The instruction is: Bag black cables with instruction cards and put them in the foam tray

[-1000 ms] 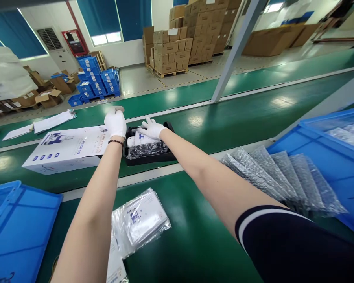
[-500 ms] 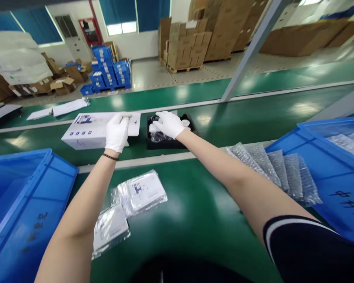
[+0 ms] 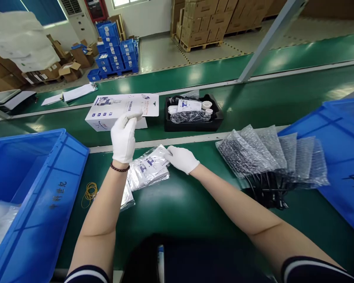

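Right hand now at bagged booklet

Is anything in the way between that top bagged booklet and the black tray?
Nothing visible blocks it; only a low-looking pale rail runs between the bagged booklet at the right hand and the black tray.

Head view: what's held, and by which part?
Right hand: a plastic-bagged booklet, pinched at its right edge. Left hand: can't tell whether it holds anything.
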Available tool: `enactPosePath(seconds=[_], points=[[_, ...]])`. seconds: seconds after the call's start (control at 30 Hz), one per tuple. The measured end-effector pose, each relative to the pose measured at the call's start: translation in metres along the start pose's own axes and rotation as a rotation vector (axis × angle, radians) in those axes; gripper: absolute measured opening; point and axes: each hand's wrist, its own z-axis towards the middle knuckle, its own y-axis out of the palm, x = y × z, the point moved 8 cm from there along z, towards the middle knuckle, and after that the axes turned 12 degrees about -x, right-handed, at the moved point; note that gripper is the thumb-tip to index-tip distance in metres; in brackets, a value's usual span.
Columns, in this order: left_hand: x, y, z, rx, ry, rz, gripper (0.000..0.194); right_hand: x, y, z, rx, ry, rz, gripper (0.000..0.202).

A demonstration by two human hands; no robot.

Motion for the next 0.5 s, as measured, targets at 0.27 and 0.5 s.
enactPosePath(seconds=[0.27,0.5], points=[[-0.064,0.074,-0.083,0.031,-0.467,-0.196,0.028,0.018,-0.04,-0.046,0.24,-0.012,0.188,0.03],[-0.089,0.146,-0.095,-0.139,-0.571,-0.395,0.023,0.08,-0.119,-0.122,0.544,0.153,-0.161,0.025]])
